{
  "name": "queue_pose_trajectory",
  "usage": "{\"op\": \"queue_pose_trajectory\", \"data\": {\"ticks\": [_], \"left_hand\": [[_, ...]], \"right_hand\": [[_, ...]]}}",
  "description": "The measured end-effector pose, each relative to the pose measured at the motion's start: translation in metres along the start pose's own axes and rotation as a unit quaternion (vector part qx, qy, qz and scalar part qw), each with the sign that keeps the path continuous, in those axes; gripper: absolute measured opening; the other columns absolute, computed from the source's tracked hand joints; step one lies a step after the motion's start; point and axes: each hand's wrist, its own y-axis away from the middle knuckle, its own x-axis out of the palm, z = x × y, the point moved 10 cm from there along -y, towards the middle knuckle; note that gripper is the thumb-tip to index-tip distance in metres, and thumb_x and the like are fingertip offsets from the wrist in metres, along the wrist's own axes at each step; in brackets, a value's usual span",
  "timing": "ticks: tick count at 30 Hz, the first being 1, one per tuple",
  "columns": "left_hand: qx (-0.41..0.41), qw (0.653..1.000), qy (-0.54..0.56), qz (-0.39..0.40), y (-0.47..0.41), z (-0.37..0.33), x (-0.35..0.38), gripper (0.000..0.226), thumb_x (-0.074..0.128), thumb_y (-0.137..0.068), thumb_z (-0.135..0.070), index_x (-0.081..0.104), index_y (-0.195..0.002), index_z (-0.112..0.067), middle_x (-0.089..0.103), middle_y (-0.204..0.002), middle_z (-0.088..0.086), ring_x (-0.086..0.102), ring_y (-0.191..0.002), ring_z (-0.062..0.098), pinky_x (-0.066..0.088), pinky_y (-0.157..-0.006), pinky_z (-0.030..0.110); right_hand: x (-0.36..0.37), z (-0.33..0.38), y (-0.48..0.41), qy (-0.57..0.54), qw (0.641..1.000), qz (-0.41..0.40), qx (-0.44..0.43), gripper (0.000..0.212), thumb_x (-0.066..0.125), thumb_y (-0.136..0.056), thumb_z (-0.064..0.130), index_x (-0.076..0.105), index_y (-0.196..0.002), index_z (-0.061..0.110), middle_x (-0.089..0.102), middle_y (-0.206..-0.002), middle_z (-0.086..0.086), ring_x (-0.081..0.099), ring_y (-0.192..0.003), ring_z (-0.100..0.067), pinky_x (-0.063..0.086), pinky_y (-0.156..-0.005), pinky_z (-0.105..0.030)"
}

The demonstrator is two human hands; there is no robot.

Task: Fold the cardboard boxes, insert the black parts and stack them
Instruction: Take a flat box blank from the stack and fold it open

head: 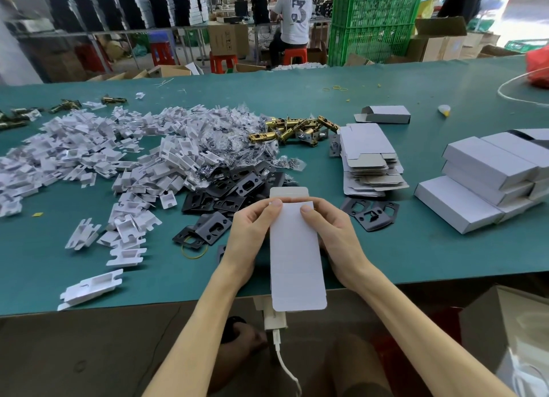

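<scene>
A head-worn wide-angle camera faces forward and down. The table [416, 263] lies close beneath, spanning left to right.

Brass latches [292, 129] lie beside white plastic trays [74, 147], perhaps inserts, on the green table [267, 95].

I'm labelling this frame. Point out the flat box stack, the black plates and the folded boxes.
flat box stack [363, 141], head view, top sheet's white panel.
black plates [247, 185], head view, a plate mid-pile.
folded boxes [487, 159], head view, upper face of a top box.
</scene>
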Motion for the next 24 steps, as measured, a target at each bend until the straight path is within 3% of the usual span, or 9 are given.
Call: {"op": "queue_pose_trajectory", "data": {"ticks": [11,14,17,20,22,24], "left_hand": [[0.027,0.999,-0.007,-0.038,-0.002,-0.001,-0.008,0.022,0.061,-0.104,-0.02,0.077,-0.115,-0.01,0.077,-0.115,0.014,0.069,-0.097,0.026,0.053,-0.088,0.048],[0.051,0.998,-0.008,-0.031,-0.002,-0.005,-0.008,0.021,0.062,-0.104,-0.019,0.077,-0.118,-0.022,0.076,-0.121,0.007,0.07,-0.103,0.022,0.055,-0.09,0.046],[0.081,0.996,-0.018,-0.029,-0.002,-0.011,-0.008,0.027,0.061,-0.105,-0.019,0.073,-0.127,-0.03,0.074,-0.126,0.003,0.071,-0.107,0.017,0.058,-0.086,0.033],[0.118,0.989,-0.01,-0.091,-0.001,-0.014,-0.025,0.033,0.061,-0.105,-0.021,0.068,-0.134,-0.035,0.073,-0.126,0.002,0.069,-0.109,0.018,0.055,-0.086,0.033],[0.128,0.977,0.005,-0.169,0.0,-0.012,-0.044,0.039,0.061,-0.104,-0.024,0.062,-0.14,-0.041,0.072,-0.107,0.007,0.064,-0.094,0.016,0.052,-0.079,0.03],[0.115,0.961,0.016,-0.25,0.003,-0.007,-0.062,0.041,0.059,-0.106,-0.023,0.056,-0.144,-0.037,0.063,-0.09,0.005,0.057,-0.083,0.016,0.047,-0.071,0.029]], "right_hand": [[0.0,0.007,0.001,0.033,0.999,-0.006,-0.034,0.017,0.06,-0.103,0.025,0.066,-0.117,0.019,0.07,-0.115,-0.006,0.069,-0.097,-0.023,0.059,-0.081,-0.047],[-0.003,0.01,0.001,0.007,0.999,-0.024,-0.045,0.029,0.067,-0.098,0.02,0.057,-0.125,0.021,0.069,-0.119,-0.008,0.069,-0.1,-0.023,0.061,-0.078,-0.04],[-0.004,0.001,0.0,-0.032,0.999,-0.039,0.008,0.051,0.076,-0.089,0.032,0.047,-0.13,0.022,0.071,-0.12,-0.007,0.073,-0.095,-0.019,0.06,-0.074,-0.034],[0.003,-0.002,-0.001,0.031,0.999,-0.004,0.028,0.058,0.073,-0.083,0.045,0.05,-0.132,0.026,0.07,-0.121,-0.003,0.071,-0.105,-0.019,0.059,-0.082,-0.04],[0.016,-0.004,0.0,0.075,0.995,0.051,0.027,0.059,0.072,-0.082,0.045,0.051,-0.134,0.028,0.07,-0.121,-0.001,0.07,-0.107,-0.018,0.057,-0.089,-0.038],[0.028,-0.008,0.002,0.103,0.989,0.105,0.03,0.059,0.073,-0.085,0.04,0.049,-0.137,0.028,0.074,-0.116,-0.001,0.072,-0.102,-0.018,0.057,-0.089,-0.035]]}}
